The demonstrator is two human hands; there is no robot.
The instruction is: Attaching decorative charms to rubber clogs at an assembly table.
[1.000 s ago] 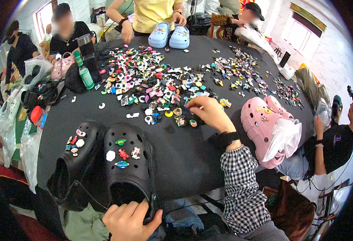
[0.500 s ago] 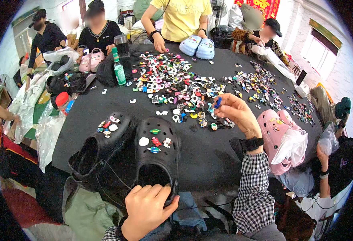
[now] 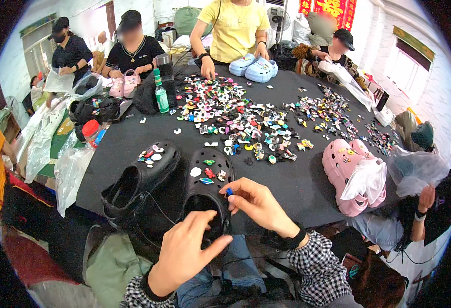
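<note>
A small blue shoe charm is pinched between the thumb and fingers of my right hand, beside the right edge of a black clog. My left hand is over that clog's heel opening, thumb and fingers apart and holding nothing. White, green, red and blue charms sit in the holes on the clog's toe. To its left, a second black clog with a cluster of charms lies tilted on the black tabletop.
Loose charms spread across the table's middle. Pink clogs with white plastic stand at right, light blue clogs at the far side. A green-capped bottle and a red-lidded jar stand at left. Several people work around the table.
My right hand has brought the blue charm from beside the charm pile down to the near clog. My left hand has loosened from the clog's heel, its fingers spreading.
</note>
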